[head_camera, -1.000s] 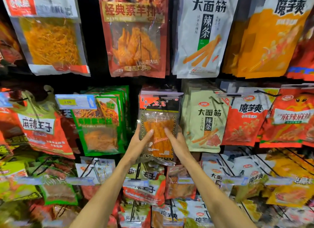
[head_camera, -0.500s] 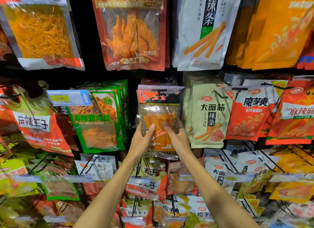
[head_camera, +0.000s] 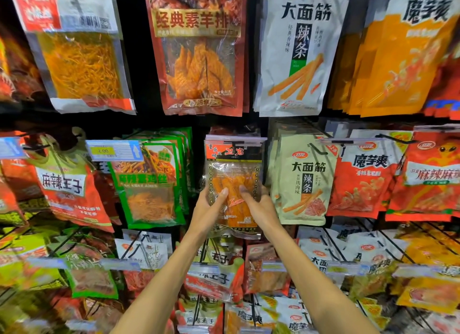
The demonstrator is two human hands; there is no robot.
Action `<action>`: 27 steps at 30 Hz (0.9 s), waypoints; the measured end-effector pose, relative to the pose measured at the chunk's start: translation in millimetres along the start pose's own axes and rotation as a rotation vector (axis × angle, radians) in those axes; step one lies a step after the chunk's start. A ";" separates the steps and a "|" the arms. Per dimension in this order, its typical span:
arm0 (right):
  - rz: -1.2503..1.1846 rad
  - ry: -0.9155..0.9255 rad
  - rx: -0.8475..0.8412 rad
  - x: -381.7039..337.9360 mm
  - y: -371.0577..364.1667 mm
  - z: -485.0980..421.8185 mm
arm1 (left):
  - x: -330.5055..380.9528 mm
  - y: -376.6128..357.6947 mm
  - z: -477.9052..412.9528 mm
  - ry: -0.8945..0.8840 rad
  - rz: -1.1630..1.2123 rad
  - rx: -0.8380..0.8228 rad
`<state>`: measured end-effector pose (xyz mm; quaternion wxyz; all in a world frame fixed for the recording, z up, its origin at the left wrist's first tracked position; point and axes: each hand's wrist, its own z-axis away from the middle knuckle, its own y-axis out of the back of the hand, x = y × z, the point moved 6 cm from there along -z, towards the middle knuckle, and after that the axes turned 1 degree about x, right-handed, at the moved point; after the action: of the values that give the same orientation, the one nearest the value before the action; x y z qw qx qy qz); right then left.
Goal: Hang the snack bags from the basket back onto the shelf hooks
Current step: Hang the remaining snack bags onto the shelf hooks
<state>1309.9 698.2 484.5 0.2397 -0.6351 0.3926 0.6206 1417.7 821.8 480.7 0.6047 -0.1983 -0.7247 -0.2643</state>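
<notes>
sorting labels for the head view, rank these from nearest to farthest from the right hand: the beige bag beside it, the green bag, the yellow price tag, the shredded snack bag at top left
From the right hand:
1. Beige bag, just to its right.
2. Green bag, left, beyond the left hand.
3. Yellow price tag, farther left and higher.
4. Shredded snack bag, upper row, far left.

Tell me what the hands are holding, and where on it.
Both the left hand and right hand grip the clear orange-strip snack bag by its lower half.

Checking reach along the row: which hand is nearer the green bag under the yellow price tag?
Left. The left hand is just right of the green bag; the right hand is farther right.
</notes>
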 end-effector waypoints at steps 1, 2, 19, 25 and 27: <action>0.004 -0.005 -0.007 2.2 -0.1 0.1 | -0.2 0.8 3.0 0.006 -0.004 0.000; 0.003 -0.009 -0.011 3.3 0.1 0.9 | -0.8 2.1 5.1 0.005 -0.013 0.002; 0.033 -0.004 -0.014 -2.5 -4.7 2.7 | 9.9 2.8 10.5 0.074 -0.059 0.064; 0.050 0.006 -0.058 -8.4 -0.4 7.2 | 15.1 9.6 17.0 0.109 -0.080 0.029; 0.068 0.024 -0.058 -8.9 3.9 8.7 | 18.8 12.4 19.8 0.118 -0.108 0.005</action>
<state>1302.3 704.6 493.0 0.1953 -0.6354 0.3986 0.6319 1406.5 843.2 498.4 0.6317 -0.1414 -0.6982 -0.3058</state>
